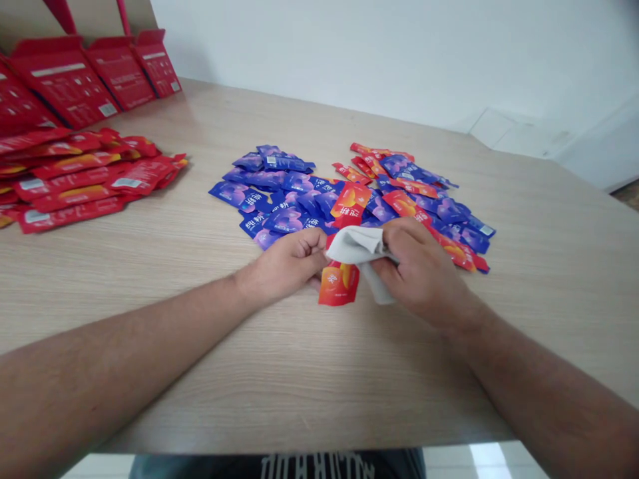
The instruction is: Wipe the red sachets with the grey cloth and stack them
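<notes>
My left hand (289, 263) is closed in a pinch on the upper edge of a red and orange sachet (339, 284) that hangs just above the table. My right hand (422, 269) is closed round a grey cloth (362, 251), which lies against the top of that sachet. Right behind both hands a pile of blue and purple sachets (284, 189) mixed with red ones (352, 199) is spread over the middle of the wooden table (299, 372).
Several long red packets (80, 179) lie in a heap at the left. Behind them open red cartons (64, 76) lean at the back left corner. A white wall runs behind the table. The near table edge is at the bottom.
</notes>
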`<state>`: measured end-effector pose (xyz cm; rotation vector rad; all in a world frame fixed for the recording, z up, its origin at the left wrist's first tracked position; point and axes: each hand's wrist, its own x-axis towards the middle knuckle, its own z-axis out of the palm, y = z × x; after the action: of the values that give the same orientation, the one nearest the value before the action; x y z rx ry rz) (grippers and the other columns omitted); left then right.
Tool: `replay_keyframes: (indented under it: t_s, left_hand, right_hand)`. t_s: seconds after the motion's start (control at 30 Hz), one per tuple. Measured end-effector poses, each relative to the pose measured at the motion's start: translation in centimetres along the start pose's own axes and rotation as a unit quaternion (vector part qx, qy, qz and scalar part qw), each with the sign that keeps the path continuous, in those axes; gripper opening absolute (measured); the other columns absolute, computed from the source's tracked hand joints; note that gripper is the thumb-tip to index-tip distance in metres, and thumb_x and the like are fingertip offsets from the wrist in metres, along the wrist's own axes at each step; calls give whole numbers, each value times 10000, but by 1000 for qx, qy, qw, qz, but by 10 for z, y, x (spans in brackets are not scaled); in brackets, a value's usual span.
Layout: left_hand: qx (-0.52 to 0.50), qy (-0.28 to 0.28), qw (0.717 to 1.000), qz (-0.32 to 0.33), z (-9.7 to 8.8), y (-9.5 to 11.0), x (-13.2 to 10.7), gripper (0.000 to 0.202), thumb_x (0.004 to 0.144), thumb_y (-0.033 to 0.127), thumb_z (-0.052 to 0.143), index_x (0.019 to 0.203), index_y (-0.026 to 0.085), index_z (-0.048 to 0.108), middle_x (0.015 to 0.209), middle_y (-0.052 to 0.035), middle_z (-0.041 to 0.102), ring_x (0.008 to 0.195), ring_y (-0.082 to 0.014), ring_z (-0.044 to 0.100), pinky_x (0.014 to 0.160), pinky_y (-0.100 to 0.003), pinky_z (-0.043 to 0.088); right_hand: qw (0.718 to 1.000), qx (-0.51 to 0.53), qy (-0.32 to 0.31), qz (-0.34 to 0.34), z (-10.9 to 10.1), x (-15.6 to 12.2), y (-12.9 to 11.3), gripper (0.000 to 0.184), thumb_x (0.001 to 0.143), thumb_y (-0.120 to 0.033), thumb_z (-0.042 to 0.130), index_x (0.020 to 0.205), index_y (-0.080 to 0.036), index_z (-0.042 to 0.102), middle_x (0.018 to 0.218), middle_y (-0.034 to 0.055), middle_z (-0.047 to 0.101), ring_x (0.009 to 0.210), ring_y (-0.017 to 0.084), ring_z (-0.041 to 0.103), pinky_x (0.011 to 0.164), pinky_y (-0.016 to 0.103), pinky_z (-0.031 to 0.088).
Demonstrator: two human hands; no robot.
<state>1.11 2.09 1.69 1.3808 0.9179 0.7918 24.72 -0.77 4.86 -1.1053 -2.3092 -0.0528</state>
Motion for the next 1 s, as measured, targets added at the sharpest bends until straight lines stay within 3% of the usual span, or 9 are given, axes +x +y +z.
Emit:
replay_keyframes:
  t_s: [0.17,0.33,0.5,0.67,0.83,1.0]
  left_hand:
    - [-15,-10,1000,17,-3,-3,0,218,886,347,714,852,194,563,724,36,604,596,-87,521,538,-189,421]
    - [0,-27,1000,-13,-4,-3,0,250,872,366,742,880,194,560,741,32,624,612,-98,569,565,-205,467]
    - [1,-21,1000,9,-4,-2,-2,250,868,371,726,836,197,549,696,47,580,574,-82,498,527,-189,402]
    - [12,-35,999,-1,-4,0,-1,243,843,352,748,844,200,558,722,40,611,607,-95,547,564,-207,432]
    - [11,-31,999,1,-4,-2,0,224,849,329,725,823,198,544,705,46,592,599,-88,525,569,-208,429]
    - [5,-26,1000,-1,-4,-5,1,271,842,368,759,837,200,546,733,42,604,620,-97,556,583,-220,461]
  right_hand:
    - [993,19,-83,-81,6,-5,-9,120,991,-155,583,1060,-251,603,1161,104,686,1055,266,670,880,407,596]
    - [1000,-5,3,28,8,-4,-3,133,959,-154,626,1042,-249,583,1079,102,685,1030,291,667,886,438,585]
    - [993,31,-85,-76,9,-6,-8,135,982,-160,587,1069,-256,625,1157,95,705,1063,273,676,892,416,590]
    - [999,27,-14,9,7,-3,0,127,956,-143,613,1019,-249,582,1077,96,684,1028,278,664,900,423,575]
    - [996,58,-68,25,11,-2,3,120,955,-165,608,1034,-244,566,1102,87,681,1042,272,662,907,409,556]
    - [994,56,-72,60,14,-2,3,86,967,-215,605,1039,-228,560,1091,94,668,1011,276,652,868,407,542]
